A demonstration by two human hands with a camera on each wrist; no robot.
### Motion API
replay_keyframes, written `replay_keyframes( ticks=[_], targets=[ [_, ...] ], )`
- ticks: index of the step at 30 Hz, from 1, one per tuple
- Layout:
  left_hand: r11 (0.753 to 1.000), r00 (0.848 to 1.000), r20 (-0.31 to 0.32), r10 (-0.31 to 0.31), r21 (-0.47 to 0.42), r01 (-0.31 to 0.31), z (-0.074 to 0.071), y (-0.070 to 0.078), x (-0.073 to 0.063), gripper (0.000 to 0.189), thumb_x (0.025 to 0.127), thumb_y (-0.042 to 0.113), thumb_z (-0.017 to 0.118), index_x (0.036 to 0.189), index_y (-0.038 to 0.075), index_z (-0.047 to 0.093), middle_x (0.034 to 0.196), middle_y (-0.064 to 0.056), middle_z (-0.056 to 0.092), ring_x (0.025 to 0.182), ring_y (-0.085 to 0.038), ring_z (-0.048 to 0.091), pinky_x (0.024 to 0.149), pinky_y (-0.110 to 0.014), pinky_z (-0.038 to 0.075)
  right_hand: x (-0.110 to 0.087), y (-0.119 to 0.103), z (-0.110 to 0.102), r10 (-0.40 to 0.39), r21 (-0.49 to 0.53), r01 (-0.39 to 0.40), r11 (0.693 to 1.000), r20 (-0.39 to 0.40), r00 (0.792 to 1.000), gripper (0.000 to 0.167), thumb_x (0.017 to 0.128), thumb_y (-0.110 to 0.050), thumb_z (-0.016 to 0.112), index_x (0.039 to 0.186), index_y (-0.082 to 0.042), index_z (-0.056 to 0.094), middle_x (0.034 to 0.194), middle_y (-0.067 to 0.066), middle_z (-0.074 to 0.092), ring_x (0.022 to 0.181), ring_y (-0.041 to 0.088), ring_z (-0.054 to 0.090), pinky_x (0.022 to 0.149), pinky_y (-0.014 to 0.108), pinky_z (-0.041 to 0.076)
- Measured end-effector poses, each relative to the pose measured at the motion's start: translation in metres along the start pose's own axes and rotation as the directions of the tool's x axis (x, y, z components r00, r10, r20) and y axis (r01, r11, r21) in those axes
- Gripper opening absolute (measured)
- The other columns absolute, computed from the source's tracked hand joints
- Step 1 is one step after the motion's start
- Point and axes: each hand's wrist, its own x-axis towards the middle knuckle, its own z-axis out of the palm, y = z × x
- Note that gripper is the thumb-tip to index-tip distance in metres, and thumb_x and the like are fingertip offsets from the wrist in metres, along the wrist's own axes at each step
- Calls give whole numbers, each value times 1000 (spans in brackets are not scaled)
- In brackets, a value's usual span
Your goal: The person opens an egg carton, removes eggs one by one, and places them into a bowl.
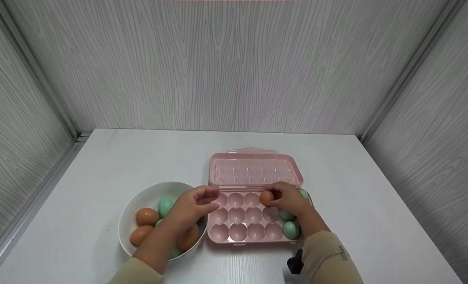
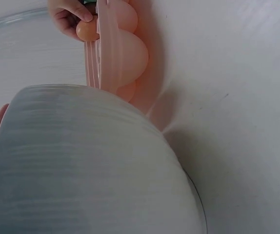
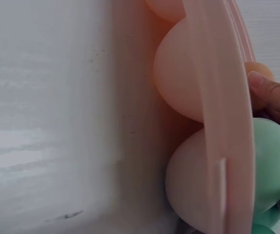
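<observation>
A brown egg is pinched between the thumb and fingers of my right hand, at the back row of a pink egg carton. In the right wrist view the thumb presses against that egg behind the carton's rim. Green eggs sit in the carton's rightmost column, partly covered by the right hand. My left hand hovers over the right rim of a white bowl, fingers loosely bent with nothing between them. Inside the bowl lie brown eggs and green eggs, some hidden beneath the left forearm.
The carton's lid is folded back behind its base. Bowl and carton stand side by side on a white table, hemmed in by grey wood-grain panels. A small black object shows beside the right sleeve.
</observation>
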Motion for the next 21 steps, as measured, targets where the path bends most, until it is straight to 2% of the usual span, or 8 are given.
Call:
replay_keyframes(
  ticks=[7, 14, 17, 21],
  targets=[
    [1000, 1000, 14, 20, -19, -20, 1, -1, 0, 45, 80, 22, 71, 121, 11, 57, 119, -5, 58, 113, -24, 54, 96, -33, 44, 0, 0, -3, -13, 46, 14, 999, -17, 1000, 37, 72, -19, 78, 106, -14, 65, 99, -1, 59, 90, 17, 54, 81, 35, 48],
    [1000, 1000, 6, -3, 5, 3, 0, 2, -1, 45, 79, 27, 71, 121, 15, 57, 120, -2, 58, 112, -21, 54, 96, -33, 43, -1, -3, -11, 23, 118, -19, 993, -34, 999, 40, 71, -22, 79, 108, -16, 64, 105, 0, 60, 95, 18, 57, 78, 32, 51],
    [1000, 1000, 10, 12, 23, -12, 0, 3, -2, 46, 80, 27, 71, 121, 16, 57, 120, -2, 58, 114, -22, 54, 96, -33, 43, -1, -9, -15, 42, 148, -36, 988, -41, 998, 41, 71, -21, 78, 109, -16, 64, 108, 0, 59, 101, 20, 58, 79, 33, 52],
    [999, 999, 20, 35, 38, -36, -1, 3, -1, 46, 80, 28, 70, 122, 15, 56, 120, -3, 58, 115, -25, 53, 95, -33, 44, 0, -14, -19, 28, 181, -19, 983, -45, 999, 40, 71, -22, 78, 108, -17, 64, 108, -1, 59, 103, 20, 57, 84, 34, 51]
  ],
)
